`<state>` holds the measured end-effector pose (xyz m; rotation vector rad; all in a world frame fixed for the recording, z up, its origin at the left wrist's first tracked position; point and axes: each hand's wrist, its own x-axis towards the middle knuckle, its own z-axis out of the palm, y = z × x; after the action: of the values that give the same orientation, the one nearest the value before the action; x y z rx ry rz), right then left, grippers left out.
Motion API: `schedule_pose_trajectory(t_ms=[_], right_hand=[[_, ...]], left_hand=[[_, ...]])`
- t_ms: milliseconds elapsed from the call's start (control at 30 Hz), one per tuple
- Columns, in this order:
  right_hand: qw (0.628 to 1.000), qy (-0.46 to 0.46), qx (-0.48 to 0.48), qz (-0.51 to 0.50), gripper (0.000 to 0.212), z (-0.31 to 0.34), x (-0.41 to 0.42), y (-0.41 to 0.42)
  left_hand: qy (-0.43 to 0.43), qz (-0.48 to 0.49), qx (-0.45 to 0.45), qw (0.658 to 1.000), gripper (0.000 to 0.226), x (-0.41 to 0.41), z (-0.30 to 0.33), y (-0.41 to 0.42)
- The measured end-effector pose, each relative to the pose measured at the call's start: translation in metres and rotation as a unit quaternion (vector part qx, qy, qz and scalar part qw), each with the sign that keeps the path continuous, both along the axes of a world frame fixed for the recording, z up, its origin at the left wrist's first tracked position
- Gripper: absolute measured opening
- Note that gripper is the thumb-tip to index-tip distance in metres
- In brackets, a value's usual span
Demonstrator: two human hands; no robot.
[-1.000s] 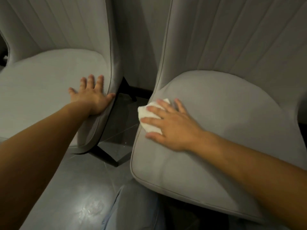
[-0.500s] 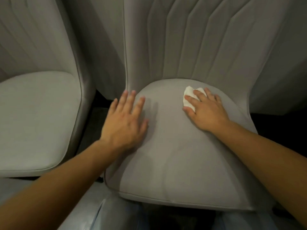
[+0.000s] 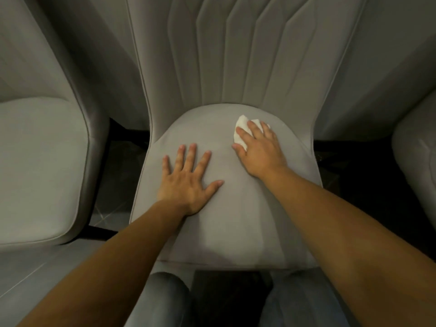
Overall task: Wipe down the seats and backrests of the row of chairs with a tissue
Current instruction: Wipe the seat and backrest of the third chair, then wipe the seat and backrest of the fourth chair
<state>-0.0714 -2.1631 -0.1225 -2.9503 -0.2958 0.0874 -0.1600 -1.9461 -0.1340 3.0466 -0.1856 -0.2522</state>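
Observation:
A grey upholstered chair stands straight ahead, its seat (image 3: pixel 226 227) facing me and its ribbed backrest (image 3: pixel 236 55) rising behind. My right hand (image 3: pixel 259 149) presses a crumpled white tissue (image 3: pixel 241 128) flat against the back right part of that seat, fingers straight over it. My left hand (image 3: pixel 188 182) rests palm down on the left half of the same seat, fingers spread, holding nothing.
A matching grey chair (image 3: pixel 40 171) stands to the left, and the edge of another (image 3: pixel 415 161) shows at the right. Dark gaps and black chair legs lie between them. My knees (image 3: pixel 165 300) are under the front edge of the seat.
My left hand left the neighbouring chair's edge and landed flat on the middle chair's seat. My right hand slid the tissue from the seat's left edge to its back right area.

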Motion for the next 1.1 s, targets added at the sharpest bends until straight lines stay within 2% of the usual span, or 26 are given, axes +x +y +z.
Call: schedule_pose_trajectory(t_ms=[67, 167, 267, 333, 433, 533, 633, 767, 933, 1100], right_hand=[[0.999, 0.032, 0.0, -0.015, 0.054, 0.008, -0.004, 0.005], [0.992, 0.13, 0.0, -0.01, 0.05, 0.033, -0.018, 0.009], [0.968, 0.25, -0.021, 0.014, 0.049, 0.068, -0.04, -0.005], [0.946, 0.319, -0.06, -0.01, 0.046, 0.098, -0.057, -0.026], [0.913, 0.382, -0.142, -0.013, 0.043, 0.158, -0.085, -0.06], [0.915, 0.376, -0.146, -0.013, 0.043, 0.235, -0.093, -0.093], [0.922, 0.367, -0.118, -0.026, 0.044, 0.321, -0.086, -0.128], [0.929, 0.353, -0.093, -0.057, 0.048, 0.417, -0.079, -0.165], [0.942, 0.321, -0.069, -0.071, 0.045, 0.488, -0.075, -0.199], [0.946, 0.302, -0.037, -0.108, 0.035, 0.523, -0.091, -0.238]], left_hand=[[0.044, 0.005, 0.011, 0.999, 0.084, 0.001, 0.008, -0.002], [0.138, 0.012, 0.031, 0.99, 0.086, 0.005, 0.032, -0.006], [0.265, 0.03, 0.039, 0.963, 0.092, 0.014, 0.072, -0.01], [0.304, 0.025, 0.066, 0.95, 0.086, 0.012, 0.109, -0.011], [0.24, -0.026, 0.145, 0.959, 0.056, -0.01, 0.173, -0.008], [0.247, -0.012, 0.152, 0.957, 0.041, -0.026, 0.241, -0.015], [0.244, -0.002, 0.144, 0.959, 0.04, -0.034, 0.315, -0.037], [0.205, -0.05, 0.124, 0.97, 0.042, -0.042, 0.401, -0.081], [0.147, -0.045, 0.11, 0.982, 0.045, -0.015, 0.483, -0.134], [0.136, -0.094, 0.1, 0.981, 0.047, 0.0, 0.516, -0.19]])
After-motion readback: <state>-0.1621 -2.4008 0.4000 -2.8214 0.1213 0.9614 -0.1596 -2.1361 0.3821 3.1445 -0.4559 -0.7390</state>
